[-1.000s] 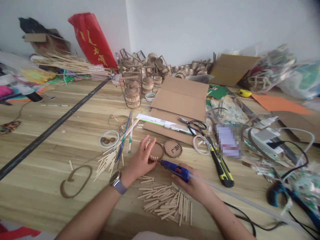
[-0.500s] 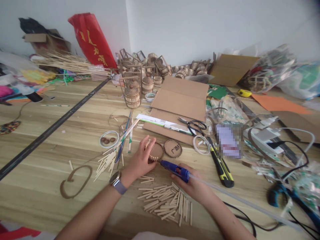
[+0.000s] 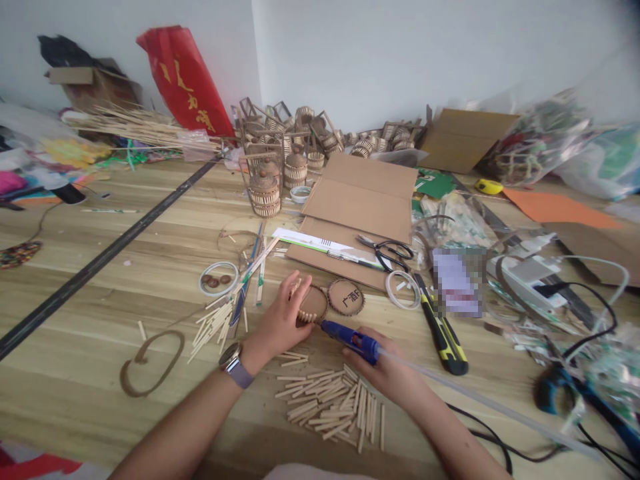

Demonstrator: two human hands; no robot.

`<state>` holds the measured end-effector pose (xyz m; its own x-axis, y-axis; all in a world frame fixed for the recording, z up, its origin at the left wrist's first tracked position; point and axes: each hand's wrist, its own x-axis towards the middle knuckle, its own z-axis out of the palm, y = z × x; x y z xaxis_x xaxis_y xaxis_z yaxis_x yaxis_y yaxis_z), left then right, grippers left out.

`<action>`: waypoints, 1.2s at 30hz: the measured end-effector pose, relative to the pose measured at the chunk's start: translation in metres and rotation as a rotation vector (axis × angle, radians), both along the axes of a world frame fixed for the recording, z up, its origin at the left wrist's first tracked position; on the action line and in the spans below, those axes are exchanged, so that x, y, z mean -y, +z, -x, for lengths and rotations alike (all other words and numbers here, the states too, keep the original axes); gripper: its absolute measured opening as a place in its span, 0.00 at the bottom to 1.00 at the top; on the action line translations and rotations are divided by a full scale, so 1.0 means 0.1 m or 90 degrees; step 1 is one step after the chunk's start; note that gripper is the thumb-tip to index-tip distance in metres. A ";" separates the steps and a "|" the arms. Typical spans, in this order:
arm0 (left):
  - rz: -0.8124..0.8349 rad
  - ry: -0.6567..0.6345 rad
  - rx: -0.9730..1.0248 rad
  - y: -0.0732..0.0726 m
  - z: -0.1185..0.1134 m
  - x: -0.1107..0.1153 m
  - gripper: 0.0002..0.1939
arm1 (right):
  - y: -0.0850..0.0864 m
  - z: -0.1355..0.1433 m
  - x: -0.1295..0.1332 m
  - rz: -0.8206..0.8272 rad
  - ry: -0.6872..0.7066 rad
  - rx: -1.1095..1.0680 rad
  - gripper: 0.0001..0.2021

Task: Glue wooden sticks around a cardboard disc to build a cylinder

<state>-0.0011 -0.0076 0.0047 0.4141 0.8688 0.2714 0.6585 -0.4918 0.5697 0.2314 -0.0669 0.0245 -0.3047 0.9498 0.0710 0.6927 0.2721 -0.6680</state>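
My left hand (image 3: 286, 315) holds a round cardboard disc (image 3: 315, 301) by its left side, fingers curled round the rim. Short wooden sticks (image 3: 306, 316) stand along the near part of that rim. In my right hand (image 3: 383, 367) is a blue glue gun (image 3: 353, 339), its tip at the disc's near right edge and a long clear glue stick (image 3: 470, 393) trailing from its back. A second cardboard disc (image 3: 347, 297) with dark characters lies beside the first. Loose short sticks (image 3: 333, 403) are heaped between my forearms.
Rolls of tape (image 3: 219, 279), scissors (image 3: 395, 252), a yellow-black utility knife (image 3: 444, 333) and flat cardboard (image 3: 357, 197) lie around the discs. Small stick barrels (image 3: 265, 193) stand behind. A white power strip (image 3: 533, 277) with cables is at right, pliers (image 3: 555, 393) nearer.
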 end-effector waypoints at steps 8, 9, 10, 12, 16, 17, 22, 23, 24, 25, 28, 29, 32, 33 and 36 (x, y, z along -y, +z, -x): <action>0.000 -0.002 0.000 -0.03 0.01 -0.01 0.49 | -0.06 -0.04 -0.01 -0.001 -0.097 -0.068 0.11; 0.001 -0.001 0.001 -0.03 0.01 -0.01 0.49 | -0.07 -0.06 -0.02 0.008 -0.134 -0.084 0.12; 0.001 -0.001 0.002 -0.03 0.01 -0.01 0.50 | -0.08 -0.08 -0.03 0.028 -0.174 -0.099 0.14; -0.003 -0.004 0.003 -0.02 0.01 0.00 0.50 | -0.08 -0.14 -0.07 0.112 -0.250 -0.148 0.18; -0.003 -0.007 0.002 -0.02 0.00 0.00 0.51 | -0.03 -0.30 -0.16 0.299 -0.316 -0.369 0.24; -0.003 -0.006 0.001 -0.02 0.00 0.00 0.52 | -0.02 -0.35 -0.18 0.314 -0.309 -0.401 0.25; 0.001 -0.006 -0.009 0.01 0.01 -0.01 0.51 | 0.07 -0.56 -0.23 0.136 -0.279 -0.093 0.19; 0.004 -0.007 -0.010 0.01 0.01 -0.01 0.51 | 0.09 -0.55 -0.22 0.046 -0.294 0.005 0.17; 0.006 -0.007 -0.010 0.01 0.01 -0.01 0.50 | 0.11 -0.52 -0.21 -0.047 -0.298 0.087 0.15; 0.008 -0.007 -0.008 0.01 0.01 -0.01 0.50 | 0.13 -0.46 -0.18 -0.138 -0.285 0.149 0.13; 0.003 -0.003 -0.005 0.01 0.01 0.00 0.49 | 0.19 -0.11 -0.09 -0.265 -0.065 0.208 0.11; -0.001 -0.004 -0.004 0.00 0.01 -0.01 0.49 | 0.21 0.04 -0.06 -0.276 0.042 0.198 0.11; -0.007 -0.011 0.002 -0.01 0.02 -0.01 0.49 | 0.23 0.47 0.02 -0.268 0.292 0.218 0.11; -0.005 -0.014 0.006 -0.02 0.02 -0.01 0.49 | 0.22 0.59 0.04 -0.273 0.338 0.241 0.09; 0.003 -0.016 0.017 -0.04 0.02 -0.02 0.50 | 0.18 0.85 0.05 -0.303 0.423 0.286 0.06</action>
